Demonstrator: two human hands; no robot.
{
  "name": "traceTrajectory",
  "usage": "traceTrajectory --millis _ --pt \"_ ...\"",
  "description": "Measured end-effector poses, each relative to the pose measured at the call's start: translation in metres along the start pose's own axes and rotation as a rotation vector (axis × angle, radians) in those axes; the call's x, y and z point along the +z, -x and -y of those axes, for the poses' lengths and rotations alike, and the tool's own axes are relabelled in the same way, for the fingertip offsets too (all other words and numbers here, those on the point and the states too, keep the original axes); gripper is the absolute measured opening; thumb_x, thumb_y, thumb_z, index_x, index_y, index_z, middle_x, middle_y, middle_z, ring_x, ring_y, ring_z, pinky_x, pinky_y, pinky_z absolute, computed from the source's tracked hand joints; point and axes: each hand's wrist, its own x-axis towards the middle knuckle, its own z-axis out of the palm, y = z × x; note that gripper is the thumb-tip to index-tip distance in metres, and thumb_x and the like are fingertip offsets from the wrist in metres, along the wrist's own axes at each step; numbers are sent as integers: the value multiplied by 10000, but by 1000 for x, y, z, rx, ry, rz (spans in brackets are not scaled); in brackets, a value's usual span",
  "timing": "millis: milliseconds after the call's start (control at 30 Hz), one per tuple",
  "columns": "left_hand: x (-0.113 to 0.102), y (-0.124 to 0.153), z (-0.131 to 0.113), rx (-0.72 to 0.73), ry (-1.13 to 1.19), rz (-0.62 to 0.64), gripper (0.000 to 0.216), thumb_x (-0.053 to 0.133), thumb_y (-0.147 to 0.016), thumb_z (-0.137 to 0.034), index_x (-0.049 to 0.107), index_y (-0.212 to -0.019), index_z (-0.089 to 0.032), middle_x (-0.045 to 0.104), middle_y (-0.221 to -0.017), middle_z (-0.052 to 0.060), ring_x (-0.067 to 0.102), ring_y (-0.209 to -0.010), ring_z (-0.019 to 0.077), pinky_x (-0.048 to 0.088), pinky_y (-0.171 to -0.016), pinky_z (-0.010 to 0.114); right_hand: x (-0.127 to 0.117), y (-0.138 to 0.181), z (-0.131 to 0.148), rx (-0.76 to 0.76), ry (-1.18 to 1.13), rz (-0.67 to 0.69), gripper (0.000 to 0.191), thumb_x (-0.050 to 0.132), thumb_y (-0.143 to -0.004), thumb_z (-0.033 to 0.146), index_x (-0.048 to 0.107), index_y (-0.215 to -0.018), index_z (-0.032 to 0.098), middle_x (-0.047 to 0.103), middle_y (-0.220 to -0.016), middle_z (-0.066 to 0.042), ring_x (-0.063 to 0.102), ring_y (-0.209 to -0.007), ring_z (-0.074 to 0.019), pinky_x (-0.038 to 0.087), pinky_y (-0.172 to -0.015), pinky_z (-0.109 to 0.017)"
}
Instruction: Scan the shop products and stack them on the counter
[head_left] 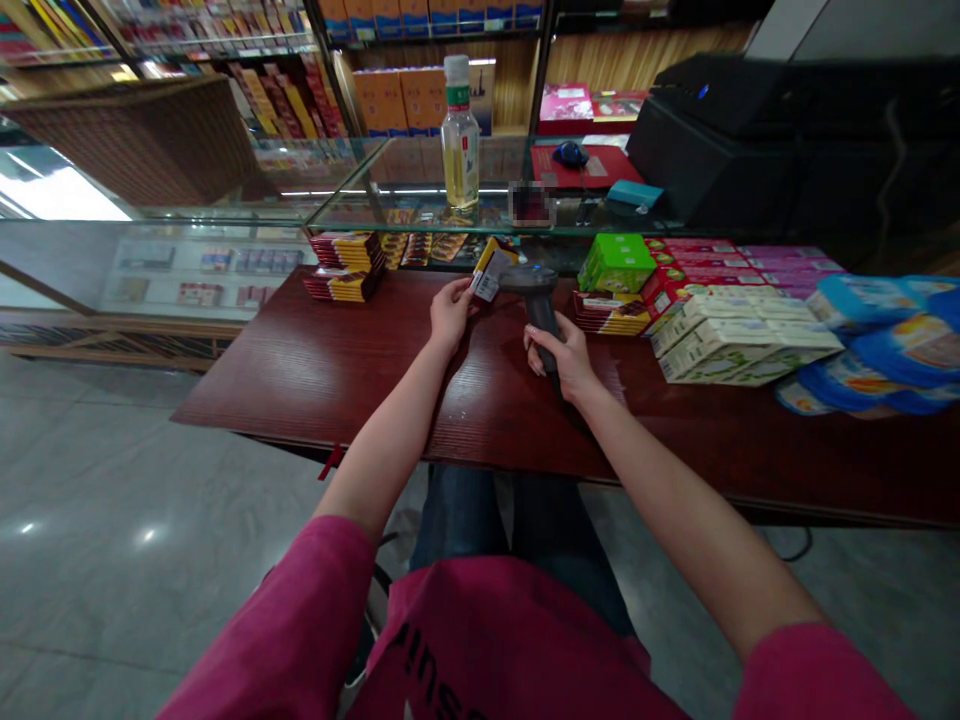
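My left hand (450,312) pinches the lower left edge of a small flat yellow and dark red packet (491,270), its white label with a barcode turned up. Wrapped round the handle of a black barcode scanner (538,300) is my right hand (562,355). The scanner's head points left, close beside the packet. Left of my left hand, similar packets (345,268) are piled in a stack on the dark wooden counter (360,370). Another stack of such packets (611,313) lies right of the scanner, in front of a green box (616,263).
Red boxes (690,265), pale green and white cartons (739,335) and blue packs (885,345) crowd the counter's right side. Behind stands a glass display case (360,190) with a bottle (460,140) on top. Black equipment (757,150) sits back right, a wicker basket (142,140) back left.
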Motion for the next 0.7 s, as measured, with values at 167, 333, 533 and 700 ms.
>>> traceTrajectory --millis 167,333,533,700 --pt "-15 1 -6 188 -120 -140 173 635 -1037 -176 739 -1175 -179 815 -1247 112 784 -1183 237 613 -1071 382 -2 3 3 -4 -17 -4 463 899 -753 535 536 -880 276 630 -721 46 479 -406 -99 351 -369 -273" --pt "-97 2 -42 532 -466 -250 199 590 -1054 -189 735 -1185 -226 800 -1284 87 737 -1254 225 530 -1175 357 0 -1 4 12 -39 25 417 901 -756 496 579 -883 262 662 -741 43 499 -408 -93 388 -373 -265" --pt "-213 -2 -71 566 -811 -305 262 581 -1024 -171 782 -1165 -262 771 -1376 88 659 -1394 257 459 -1262 395 36 -33 -10 3 -19 63 453 920 -739 522 566 -850 262 675 -725 25 517 -415 -101 401 -364 -271" --pt "-264 -16 -60 508 -939 -323 394 525 -977 -99 822 -1186 -253 759 -1437 77 598 -1500 241 452 -1284 413 61 -48 -23 -20 49 81 421 925 -737 470 591 -885 260 684 -738 11 520 -399 -111 380 -344 -287"
